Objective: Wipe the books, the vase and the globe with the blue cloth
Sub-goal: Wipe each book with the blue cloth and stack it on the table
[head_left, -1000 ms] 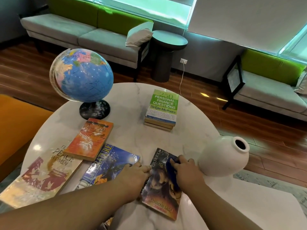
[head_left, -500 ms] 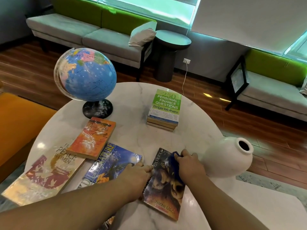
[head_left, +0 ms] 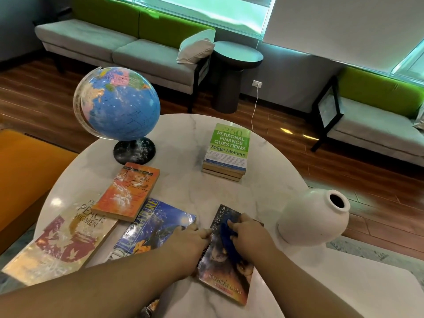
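The blue cloth (head_left: pixel 227 242) lies bunched on the cover of the dark book (head_left: pixel 226 275), which sits at 6 o'clock on the round marble bench (head_left: pixel 183 187), its near corner close to the rim. The right grip (head_left: pixel 250 237) is curled over the cloth and presses it onto the upper half of the cover. The left grip (head_left: pixel 190 239) has bent fingers with their tips at the book's 9 o'clock edge; whether they clamp the book or only steady it, I cannot tell.

Just beside the left grip, at 7 o'clock, lies the blue book (head_left: pixel 151 226), with only a narrow strip between it and the dark book. The orange book (head_left: pixel 128 191) overlaps the blue book's far corner, and the pale book (head_left: pixel 64 242) at 8 o'clock appears to run past the bench's rim.

At 3 o'clock the white vase (head_left: pixel 307 223) stands at the rim, near the dark book but apart from it. The stack of books (head_left: pixel 227 152), green cover on top, sits at 1 o'clock, and the globe (head_left: pixel 121 104) stands at 10 o'clock, its base just beside the orange book.

Bare marble shows in the middle, between the stack, the orange book and the dark book, and along the rim at 12 o'clock.
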A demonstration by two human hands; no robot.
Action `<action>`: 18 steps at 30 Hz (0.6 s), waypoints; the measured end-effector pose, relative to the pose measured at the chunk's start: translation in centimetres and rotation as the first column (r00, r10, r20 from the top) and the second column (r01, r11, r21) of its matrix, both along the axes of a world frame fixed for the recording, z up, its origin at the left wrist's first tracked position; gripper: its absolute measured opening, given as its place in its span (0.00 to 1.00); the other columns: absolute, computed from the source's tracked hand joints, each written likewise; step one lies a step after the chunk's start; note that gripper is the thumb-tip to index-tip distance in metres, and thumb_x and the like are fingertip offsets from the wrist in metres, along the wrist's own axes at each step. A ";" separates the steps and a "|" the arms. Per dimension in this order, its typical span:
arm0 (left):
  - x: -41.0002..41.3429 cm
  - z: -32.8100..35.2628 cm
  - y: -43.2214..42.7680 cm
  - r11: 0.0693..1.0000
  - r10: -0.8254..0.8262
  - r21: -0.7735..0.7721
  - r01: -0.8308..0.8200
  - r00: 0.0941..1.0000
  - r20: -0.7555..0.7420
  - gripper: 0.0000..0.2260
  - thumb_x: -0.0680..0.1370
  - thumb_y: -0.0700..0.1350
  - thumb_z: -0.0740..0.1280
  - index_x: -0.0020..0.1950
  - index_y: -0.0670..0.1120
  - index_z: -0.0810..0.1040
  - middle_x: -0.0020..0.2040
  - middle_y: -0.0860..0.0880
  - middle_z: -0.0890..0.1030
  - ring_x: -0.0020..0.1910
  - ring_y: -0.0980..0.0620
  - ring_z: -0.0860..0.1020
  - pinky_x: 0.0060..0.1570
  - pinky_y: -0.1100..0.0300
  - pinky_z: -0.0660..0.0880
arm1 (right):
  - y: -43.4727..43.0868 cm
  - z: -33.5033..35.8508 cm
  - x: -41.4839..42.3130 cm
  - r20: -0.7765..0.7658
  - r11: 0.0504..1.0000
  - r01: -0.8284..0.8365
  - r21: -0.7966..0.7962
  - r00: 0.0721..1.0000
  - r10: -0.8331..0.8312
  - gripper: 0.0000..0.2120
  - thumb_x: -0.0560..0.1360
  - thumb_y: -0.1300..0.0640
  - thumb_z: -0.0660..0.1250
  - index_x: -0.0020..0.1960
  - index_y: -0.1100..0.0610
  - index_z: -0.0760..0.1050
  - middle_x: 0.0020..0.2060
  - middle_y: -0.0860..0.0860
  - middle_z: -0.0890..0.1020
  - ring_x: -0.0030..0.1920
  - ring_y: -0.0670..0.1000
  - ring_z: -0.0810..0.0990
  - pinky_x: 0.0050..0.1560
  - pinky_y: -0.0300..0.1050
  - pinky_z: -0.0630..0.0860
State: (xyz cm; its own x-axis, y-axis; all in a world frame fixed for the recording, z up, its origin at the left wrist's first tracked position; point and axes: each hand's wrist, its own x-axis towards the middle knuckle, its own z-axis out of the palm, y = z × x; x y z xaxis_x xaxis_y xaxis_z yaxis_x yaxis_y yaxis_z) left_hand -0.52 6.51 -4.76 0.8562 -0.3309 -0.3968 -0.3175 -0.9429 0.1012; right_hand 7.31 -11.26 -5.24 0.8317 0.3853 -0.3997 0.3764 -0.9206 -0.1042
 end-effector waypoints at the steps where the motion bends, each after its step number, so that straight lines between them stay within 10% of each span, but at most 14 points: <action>1: 0.0 0.0 0.0 1.000 0.000 -0.001 0.000 1.000 -0.001 0.35 0.73 0.50 0.71 0.76 0.49 0.59 0.78 0.54 0.53 0.72 0.47 0.59 0.66 0.47 0.64 | -0.4 0.2 -0.2 0.026 1.000 -0.012 -0.027 1.000 0.012 0.19 0.79 0.52 0.58 0.70 0.44 0.68 0.59 0.50 0.69 0.57 0.55 0.73 0.50 0.46 0.74; 18: -0.1 -0.3 0.0 1.000 0.010 0.018 -0.010 1.000 0.016 0.35 0.74 0.49 0.70 0.77 0.50 0.58 0.78 0.55 0.53 0.74 0.47 0.56 0.66 0.48 0.63 | 0.5 -0.4 -2.3 0.248 0.999 -0.005 -0.035 0.969 0.014 0.27 0.76 0.55 0.61 0.74 0.44 0.62 0.70 0.45 0.66 0.59 0.59 0.69 0.51 0.50 0.74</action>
State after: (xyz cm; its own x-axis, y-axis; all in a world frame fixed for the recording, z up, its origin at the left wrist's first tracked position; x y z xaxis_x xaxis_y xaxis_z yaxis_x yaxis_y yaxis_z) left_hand -0.58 6.53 -5.04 0.8658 -0.3155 -0.3885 -0.3097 -0.9475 0.0792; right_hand 5.01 -10.73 -5.66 0.9029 0.3834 -0.1945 0.3953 -0.9182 0.0249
